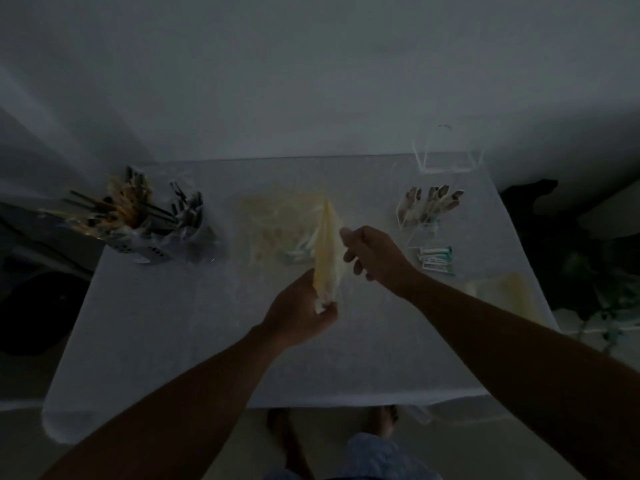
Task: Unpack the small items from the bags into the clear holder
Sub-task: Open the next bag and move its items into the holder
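The scene is dim. A yellowish see-through bag (327,251) is stretched between my hands over the middle of the white-covered table (173,341). My left hand (304,313) pinches its near lower corner. My right hand (372,254) grips the bag's far upper edge. Behind it lies another yellowish bag (277,230) with small white and teal packets inside. The clear holder (426,216) stands at the right, with several brown-topped sachets in its far tier and white and teal packets (437,258) in its near tier.
Two cups of sticks and wrapped cutlery (138,220) stand at the left. A clear empty stand (446,157) sits at the far right edge. A flat yellowish bag (509,299) lies at the right edge. The table's near edge is above my feet.
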`<action>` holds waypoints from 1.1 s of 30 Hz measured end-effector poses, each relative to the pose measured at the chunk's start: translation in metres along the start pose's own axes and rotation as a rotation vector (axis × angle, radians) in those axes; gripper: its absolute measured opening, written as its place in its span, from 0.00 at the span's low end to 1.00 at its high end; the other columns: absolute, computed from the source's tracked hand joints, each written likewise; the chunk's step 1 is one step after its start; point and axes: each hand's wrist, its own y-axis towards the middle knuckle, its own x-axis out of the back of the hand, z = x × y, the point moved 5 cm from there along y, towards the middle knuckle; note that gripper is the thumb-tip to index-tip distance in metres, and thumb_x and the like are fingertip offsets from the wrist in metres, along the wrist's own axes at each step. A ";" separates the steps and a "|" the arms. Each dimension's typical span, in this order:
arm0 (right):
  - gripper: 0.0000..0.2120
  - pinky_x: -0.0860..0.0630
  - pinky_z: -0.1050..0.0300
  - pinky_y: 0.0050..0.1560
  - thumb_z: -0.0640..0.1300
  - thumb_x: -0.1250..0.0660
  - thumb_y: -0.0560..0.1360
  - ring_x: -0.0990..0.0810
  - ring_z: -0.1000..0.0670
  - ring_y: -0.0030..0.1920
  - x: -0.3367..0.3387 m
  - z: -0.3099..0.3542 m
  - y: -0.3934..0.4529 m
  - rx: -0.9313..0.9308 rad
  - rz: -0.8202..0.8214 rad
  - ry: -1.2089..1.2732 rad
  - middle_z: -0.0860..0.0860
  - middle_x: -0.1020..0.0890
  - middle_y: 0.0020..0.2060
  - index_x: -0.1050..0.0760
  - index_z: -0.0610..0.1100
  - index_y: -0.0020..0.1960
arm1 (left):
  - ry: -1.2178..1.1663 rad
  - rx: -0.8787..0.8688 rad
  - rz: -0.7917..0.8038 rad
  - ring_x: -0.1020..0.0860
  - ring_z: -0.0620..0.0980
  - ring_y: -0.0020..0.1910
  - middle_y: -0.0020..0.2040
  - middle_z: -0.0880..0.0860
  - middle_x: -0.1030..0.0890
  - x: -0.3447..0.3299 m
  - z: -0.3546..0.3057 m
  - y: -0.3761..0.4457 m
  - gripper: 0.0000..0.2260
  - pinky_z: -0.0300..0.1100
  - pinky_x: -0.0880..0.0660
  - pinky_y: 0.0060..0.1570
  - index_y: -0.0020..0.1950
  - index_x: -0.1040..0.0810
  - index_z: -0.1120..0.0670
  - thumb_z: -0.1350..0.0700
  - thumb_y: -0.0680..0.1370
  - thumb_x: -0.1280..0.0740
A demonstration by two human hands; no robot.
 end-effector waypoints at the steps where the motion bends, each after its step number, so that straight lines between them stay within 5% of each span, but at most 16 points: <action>1: 0.20 0.29 0.65 0.27 0.62 0.35 0.77 0.18 0.53 0.32 0.000 0.002 -0.004 0.022 0.031 -0.054 0.50 0.15 0.40 0.24 0.45 0.49 | 0.034 -0.050 0.004 0.18 0.53 0.55 0.59 0.53 0.17 -0.003 -0.008 0.001 0.25 0.45 0.20 0.51 0.69 0.26 0.55 0.48 0.75 0.28; 5: 0.10 0.30 0.68 0.26 0.50 0.31 0.78 0.19 0.57 0.30 0.004 -0.001 -0.012 0.048 0.049 -0.122 0.52 0.16 0.37 0.22 0.43 0.48 | 0.186 -0.164 0.156 0.21 0.51 0.62 0.67 0.52 0.20 -0.011 -0.020 0.006 0.31 0.47 0.21 0.59 0.72 0.27 0.53 0.43 0.73 0.24; 8: 0.06 0.28 0.64 0.27 0.45 0.31 0.78 0.20 0.59 0.28 0.010 -0.007 -0.012 0.041 0.056 -0.116 0.51 0.17 0.34 0.22 0.41 0.48 | 0.026 -0.086 0.301 0.20 0.40 0.57 0.64 0.43 0.19 -0.002 -0.014 0.011 0.27 0.47 0.20 0.58 0.67 0.24 0.46 0.42 0.71 0.22; 11: 0.06 0.25 0.60 0.29 0.46 0.31 0.79 0.17 0.53 0.33 0.012 -0.011 -0.013 0.061 0.097 -0.111 0.50 0.16 0.36 0.22 0.42 0.49 | -0.264 0.061 0.111 0.16 0.41 0.48 0.55 0.44 0.17 0.023 -0.008 0.025 0.20 0.42 0.17 0.47 0.59 0.22 0.47 0.51 0.71 0.20; 15: 0.03 0.22 0.60 0.31 0.44 0.33 0.80 0.16 0.53 0.35 0.008 -0.005 -0.019 0.121 0.126 -0.149 0.49 0.16 0.40 0.23 0.45 0.50 | -0.568 0.180 0.022 0.14 0.46 0.50 0.58 0.53 0.16 0.031 -0.018 0.042 0.27 0.37 0.17 0.45 0.69 0.25 0.55 0.61 0.72 0.21; 18: 0.01 0.21 0.61 0.30 0.41 0.33 0.79 0.17 0.53 0.34 0.006 -0.004 -0.021 0.139 0.101 -0.175 0.49 0.16 0.40 0.23 0.44 0.49 | -0.585 0.206 -0.019 0.13 0.48 0.46 0.50 0.55 0.12 0.022 -0.022 0.046 0.25 0.40 0.17 0.45 0.65 0.22 0.53 0.61 0.70 0.20; 21: 0.02 0.22 0.62 0.30 0.42 0.34 0.80 0.18 0.55 0.34 0.013 -0.007 -0.022 0.141 0.084 -0.208 0.49 0.18 0.40 0.24 0.43 0.50 | -0.624 0.242 -0.055 0.13 0.53 0.47 0.47 0.55 0.12 0.019 -0.013 0.045 0.21 0.54 0.16 0.51 0.58 0.17 0.50 0.57 0.67 0.19; 24: 0.04 0.21 0.61 0.30 0.43 0.35 0.81 0.18 0.53 0.33 0.036 -0.006 -0.024 0.132 0.002 -0.246 0.48 0.19 0.39 0.25 0.44 0.48 | -0.662 0.248 -0.104 0.15 0.54 0.44 0.45 0.58 0.14 0.027 -0.003 0.042 0.16 0.59 0.18 0.55 0.55 0.17 0.50 0.63 0.71 0.21; 27: 0.05 0.18 0.54 0.31 0.42 0.35 0.81 0.18 0.49 0.31 0.058 -0.003 -0.024 0.144 -0.066 -0.242 0.46 0.18 0.36 0.25 0.42 0.48 | -0.598 0.229 -0.158 0.15 0.52 0.44 0.46 0.58 0.13 0.038 0.007 0.036 0.12 0.54 0.17 0.53 0.52 0.17 0.45 0.57 0.71 0.23; 31: 0.04 0.20 0.59 0.29 0.41 0.35 0.81 0.19 0.53 0.28 0.069 0.007 -0.028 0.202 -0.077 -0.252 0.46 0.19 0.34 0.25 0.41 0.48 | -0.444 0.185 -0.141 0.15 0.47 0.43 0.45 0.53 0.14 0.043 0.011 0.029 0.07 0.38 0.20 0.42 0.55 0.18 0.49 0.54 0.78 0.27; 33: 0.03 0.20 0.60 0.29 0.41 0.34 0.80 0.18 0.53 0.29 0.065 0.010 -0.029 0.218 -0.059 -0.270 0.47 0.19 0.35 0.26 0.42 0.48 | -0.489 0.178 -0.143 0.16 0.44 0.40 0.43 0.53 0.15 0.041 0.005 0.026 0.07 0.38 0.20 0.42 0.57 0.20 0.52 0.55 0.80 0.29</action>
